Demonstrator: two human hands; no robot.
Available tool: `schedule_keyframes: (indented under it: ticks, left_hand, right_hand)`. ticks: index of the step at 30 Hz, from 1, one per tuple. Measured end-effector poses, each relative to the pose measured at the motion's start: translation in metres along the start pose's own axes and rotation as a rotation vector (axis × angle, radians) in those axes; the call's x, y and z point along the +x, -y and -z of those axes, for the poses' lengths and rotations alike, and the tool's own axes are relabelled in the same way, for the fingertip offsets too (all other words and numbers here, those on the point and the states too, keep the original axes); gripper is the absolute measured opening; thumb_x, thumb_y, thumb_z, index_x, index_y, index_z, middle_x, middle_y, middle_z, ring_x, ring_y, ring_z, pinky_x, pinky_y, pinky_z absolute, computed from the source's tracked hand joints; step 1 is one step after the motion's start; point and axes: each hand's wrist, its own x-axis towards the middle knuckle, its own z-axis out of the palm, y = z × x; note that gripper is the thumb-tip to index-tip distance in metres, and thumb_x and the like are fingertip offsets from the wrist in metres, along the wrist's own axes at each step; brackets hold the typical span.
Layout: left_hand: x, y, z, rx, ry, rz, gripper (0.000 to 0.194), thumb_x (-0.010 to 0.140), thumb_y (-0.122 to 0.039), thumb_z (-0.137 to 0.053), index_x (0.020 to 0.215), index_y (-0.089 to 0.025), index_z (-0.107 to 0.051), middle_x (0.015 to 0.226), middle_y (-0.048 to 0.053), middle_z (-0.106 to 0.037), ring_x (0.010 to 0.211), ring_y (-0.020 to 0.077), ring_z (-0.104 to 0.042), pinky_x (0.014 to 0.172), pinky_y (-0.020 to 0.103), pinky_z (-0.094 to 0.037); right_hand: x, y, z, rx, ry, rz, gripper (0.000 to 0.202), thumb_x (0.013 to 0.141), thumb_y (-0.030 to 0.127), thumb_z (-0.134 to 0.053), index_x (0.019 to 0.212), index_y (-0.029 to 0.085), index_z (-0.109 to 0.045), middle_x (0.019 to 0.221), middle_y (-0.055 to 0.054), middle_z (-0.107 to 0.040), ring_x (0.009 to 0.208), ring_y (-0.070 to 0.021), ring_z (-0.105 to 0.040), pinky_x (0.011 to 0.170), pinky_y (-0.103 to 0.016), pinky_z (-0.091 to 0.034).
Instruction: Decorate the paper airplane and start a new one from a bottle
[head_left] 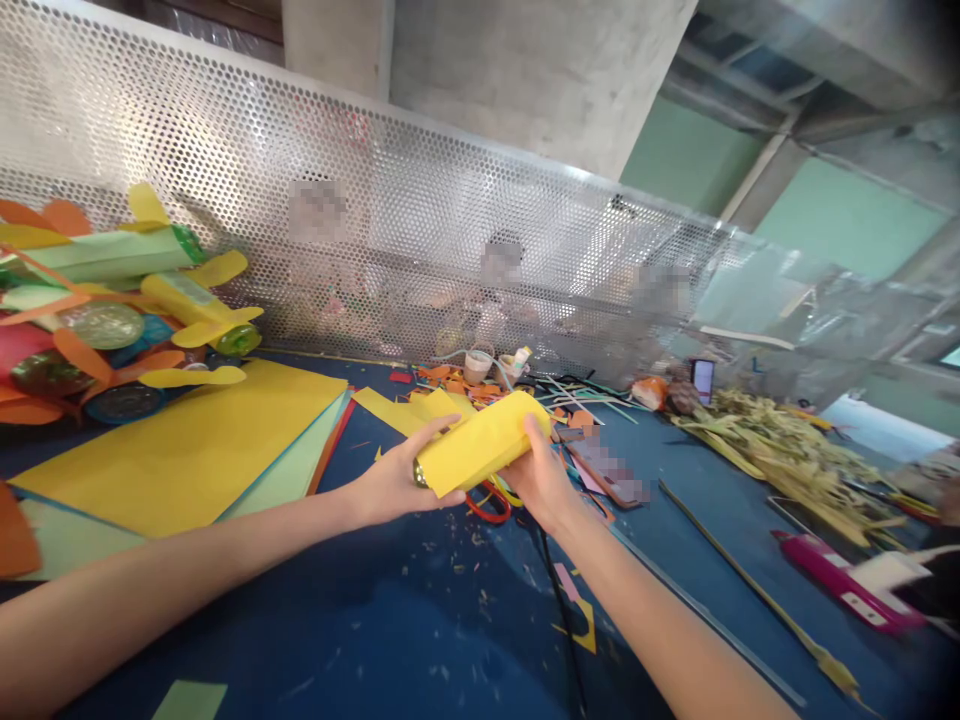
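Observation:
A plastic bottle wrapped in a sheet of yellow paper is held above the table between both my hands. My left hand grips its left end, where a bit of greenish bottle shows past the paper. My right hand closes round the right end, thumb on top of the paper. One edge of the sheet stands loose along the lower side. Just beneath the roll, a red loop like a scissors handle lies partly hidden.
Paper-covered bottles with petal-like strips pile up at left, beside stacked coloured paper. Scraps and cups lie behind my hands, a phone to their right. Farther right are dried husks, a stick and a magenta tool. Perforated metal borders the table.

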Motion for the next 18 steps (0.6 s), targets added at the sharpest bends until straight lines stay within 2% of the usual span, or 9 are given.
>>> schedule_keyframes:
  ticks: [5, 9, 13, 18]
  left_hand:
    - [0.0, 0.004, -0.001, -0.006, -0.032, 0.041, 0.08, 0.073, -0.036, -0.068, 0.138, -0.028, -0.024, 0.129, 0.009, -0.047, 0.107, 0.0233, -0.055, 0.092, 0.041, -0.046]
    - [-0.001, 0.006, 0.001, -0.037, 0.009, -0.023, 0.068, 0.076, -0.032, -0.064, 0.135, -0.026, -0.031, 0.14, 0.009, -0.037, 0.123, 0.025, -0.042, 0.101, 0.041, -0.038]
    - [-0.002, 0.009, 0.004, -0.037, 0.059, -0.012, 0.058, 0.083, -0.031, -0.054, 0.136, -0.028, -0.03, 0.145, 0.006, -0.03, 0.131, 0.026, -0.032, 0.106, 0.046, -0.03]
    - [-0.006, 0.012, 0.004, -0.012, 0.031, -0.04, 0.052, 0.088, -0.031, -0.046, 0.137, -0.03, -0.028, 0.147, 0.002, -0.028, 0.135, 0.0256, -0.024, 0.109, 0.047, -0.024]
  right_hand:
    - [0.003, -0.001, 0.003, -0.007, 0.018, 0.043, 0.038, 0.074, 0.044, -0.064, 0.106, 0.024, -0.06, 0.106, -0.002, -0.067, 0.105, -0.0219, -0.06, 0.078, -0.033, -0.056]
    - [0.002, -0.002, 0.003, -0.004, 0.028, 0.073, 0.037, 0.075, 0.042, -0.065, 0.107, 0.024, -0.058, 0.107, -0.001, -0.067, 0.1, -0.0202, -0.062, 0.077, -0.032, -0.055]
    - [0.003, -0.003, 0.004, -0.002, 0.022, 0.057, 0.035, 0.078, 0.043, -0.062, 0.106, 0.024, -0.057, 0.104, -0.002, -0.068, 0.098, -0.0204, -0.063, 0.076, -0.032, -0.055]
    - [0.004, 0.0, 0.004, 0.025, -0.028, 0.057, 0.036, 0.078, 0.045, -0.06, 0.106, 0.023, -0.058, 0.105, -0.003, -0.068, 0.102, -0.0219, -0.061, 0.078, -0.033, -0.055]
